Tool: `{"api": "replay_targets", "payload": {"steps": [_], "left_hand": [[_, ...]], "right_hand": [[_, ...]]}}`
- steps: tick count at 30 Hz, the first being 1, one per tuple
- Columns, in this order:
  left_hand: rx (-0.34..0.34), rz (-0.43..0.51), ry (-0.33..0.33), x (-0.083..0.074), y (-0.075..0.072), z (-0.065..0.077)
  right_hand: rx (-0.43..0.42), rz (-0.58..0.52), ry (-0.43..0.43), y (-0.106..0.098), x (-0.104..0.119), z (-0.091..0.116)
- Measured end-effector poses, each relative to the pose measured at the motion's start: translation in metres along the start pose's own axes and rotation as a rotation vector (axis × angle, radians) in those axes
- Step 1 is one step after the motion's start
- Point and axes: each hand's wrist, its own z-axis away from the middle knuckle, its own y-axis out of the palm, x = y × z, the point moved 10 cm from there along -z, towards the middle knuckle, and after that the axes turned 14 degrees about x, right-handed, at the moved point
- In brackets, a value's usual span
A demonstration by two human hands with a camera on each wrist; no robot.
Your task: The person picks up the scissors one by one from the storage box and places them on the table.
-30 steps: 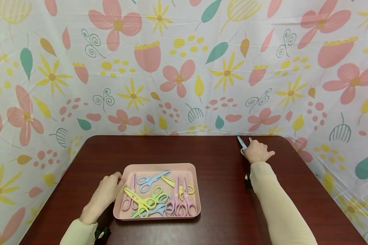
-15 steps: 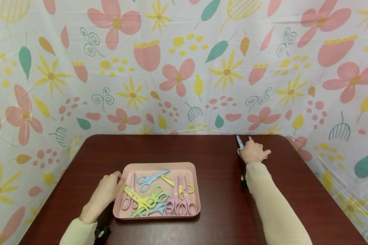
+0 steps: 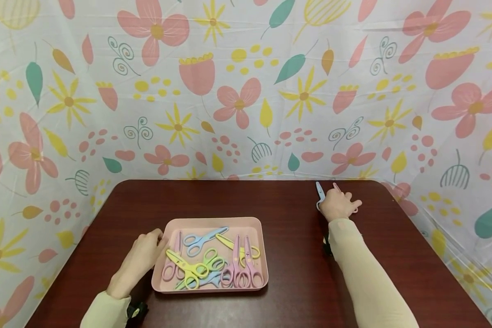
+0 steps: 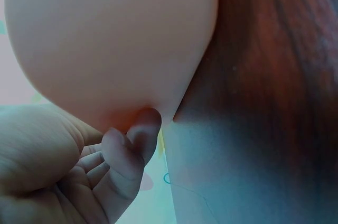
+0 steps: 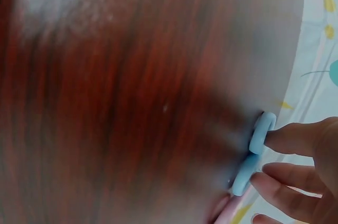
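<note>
A pink tray (image 3: 213, 223) holds several scissors in pink, yellow, green and blue. At its left side, my left hand (image 3: 143, 250) grips the wall near the rim; in the left wrist view, curled fingertips (image 4: 145, 129) press against the outside of the tray. Near the table's far right, blue scissors (image 3: 320, 191) lie with the blade toward the wall. My right hand (image 3: 338, 203) pinches their handle loops, thumb at one loop and fingertips at the other in the right wrist view. Pink scissors (image 3: 336, 187) lie just to the right, partly hidden by that hand.
The dark brown table (image 3: 295, 255) has rounded far corners and meets a flower-printed cloth (image 3: 238, 91) that hangs behind and on both sides. The pink scissors' blade lies close beside the blue pair at the far edge.
My right hand has shifted slightly left, and the handle end of the blue scissors has moved left with it. The left hand and the tray have stayed in place.
</note>
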Motion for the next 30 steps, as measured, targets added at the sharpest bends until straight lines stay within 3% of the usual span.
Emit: {"api": "replay_targets", "payload": {"steps": [14, 23, 30], "left_hand": [[-0.009, 0.0, 0.013, -0.001, 0.0, 0.0], [0.004, 0.008, 0.003, 0.001, 0.002, 0.0], [-0.015, -0.004, 0.006, 0.0, 0.001, 0.0]], "right_hand": [[-0.012, 0.055, -0.14, -0.02, 0.027, 0.01], [-0.077, 0.107, -0.285, -0.028, 0.064, 0.023], [-0.077, 0.147, -0.375, -0.027, 0.097, 0.041]]}}
